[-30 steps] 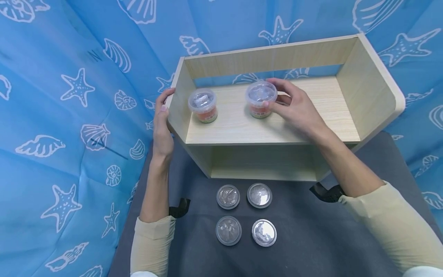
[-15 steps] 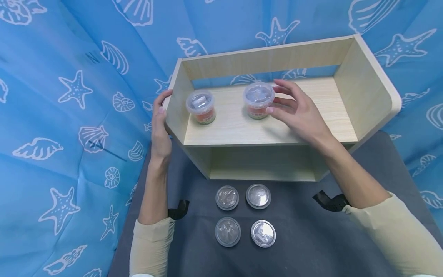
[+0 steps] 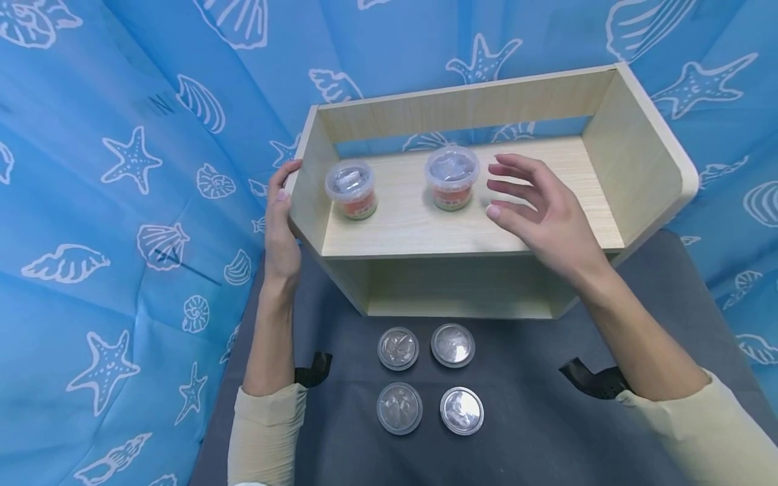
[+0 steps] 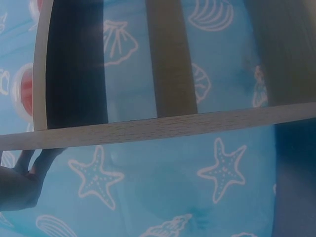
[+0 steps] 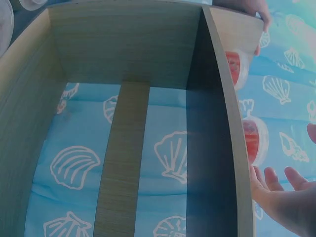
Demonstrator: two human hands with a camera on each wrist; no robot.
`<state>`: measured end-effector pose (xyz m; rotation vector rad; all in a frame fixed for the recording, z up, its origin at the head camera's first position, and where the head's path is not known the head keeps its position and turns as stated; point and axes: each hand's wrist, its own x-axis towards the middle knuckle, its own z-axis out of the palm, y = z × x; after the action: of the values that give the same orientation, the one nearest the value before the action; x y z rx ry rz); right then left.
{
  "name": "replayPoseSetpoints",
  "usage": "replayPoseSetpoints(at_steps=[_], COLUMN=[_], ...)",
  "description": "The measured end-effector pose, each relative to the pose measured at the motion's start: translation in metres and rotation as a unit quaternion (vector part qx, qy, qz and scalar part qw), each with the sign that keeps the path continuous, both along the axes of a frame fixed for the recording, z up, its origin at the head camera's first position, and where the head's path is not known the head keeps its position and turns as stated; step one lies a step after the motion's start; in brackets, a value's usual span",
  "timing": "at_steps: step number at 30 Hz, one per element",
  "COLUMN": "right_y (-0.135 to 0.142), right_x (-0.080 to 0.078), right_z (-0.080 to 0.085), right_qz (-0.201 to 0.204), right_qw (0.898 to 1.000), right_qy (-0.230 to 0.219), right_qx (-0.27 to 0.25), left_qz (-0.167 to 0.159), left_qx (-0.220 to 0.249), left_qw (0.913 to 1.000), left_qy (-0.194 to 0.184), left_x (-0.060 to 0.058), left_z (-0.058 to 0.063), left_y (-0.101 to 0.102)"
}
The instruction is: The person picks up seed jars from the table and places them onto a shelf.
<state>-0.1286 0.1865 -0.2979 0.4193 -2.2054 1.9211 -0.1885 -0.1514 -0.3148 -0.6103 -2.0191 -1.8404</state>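
Two clear-lidded tubs with reddish labels stand upright on the upper board of a pale wooden shelf [image 3: 419,254]. The left tub [image 3: 351,190] is near the side panel; the second tub [image 3: 452,177] stands mid-board. My left hand [image 3: 282,236] holds the shelf's left side panel at its upper edge, and part of its fingers is hidden there. My right hand [image 3: 550,219] is just right of the second tub, apart from it, fingers spread and loosely bent, holding nothing. In the right wrist view the right hand [image 5: 289,202] shows below that tub [image 5: 254,141].
Several round lidded tubs, among them a near-left one [image 3: 399,408] and a near-right one [image 3: 462,410], stand on the dark cloth [image 3: 535,405] before the shelf. A blue shell-patterned curtain [image 3: 121,304] surrounds the back and sides.
My right hand has let go of the second tub and drawn back to the right, its fingers spreading. The tub stays on the board. My left hand keeps its place on the shelf.
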Motion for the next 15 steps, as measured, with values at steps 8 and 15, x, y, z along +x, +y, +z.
replayPoseSetpoints(at_steps=[8,15], right_y=[0.003,0.005], right_x=[0.015,0.027], right_z=[-0.003,-0.007], right_qz=[0.023,0.052], right_qw=[0.999,0.997], right_qy=[0.016,0.026], right_qx=[-0.021,-0.043], left_qz=[-0.002,-0.002], left_qx=[0.001,-0.001], left_qw=[1.0,1.0], left_qy=[0.002,0.006], left_x=[0.001,0.001], left_z=[0.0,0.001], left_y=[0.001,0.002])
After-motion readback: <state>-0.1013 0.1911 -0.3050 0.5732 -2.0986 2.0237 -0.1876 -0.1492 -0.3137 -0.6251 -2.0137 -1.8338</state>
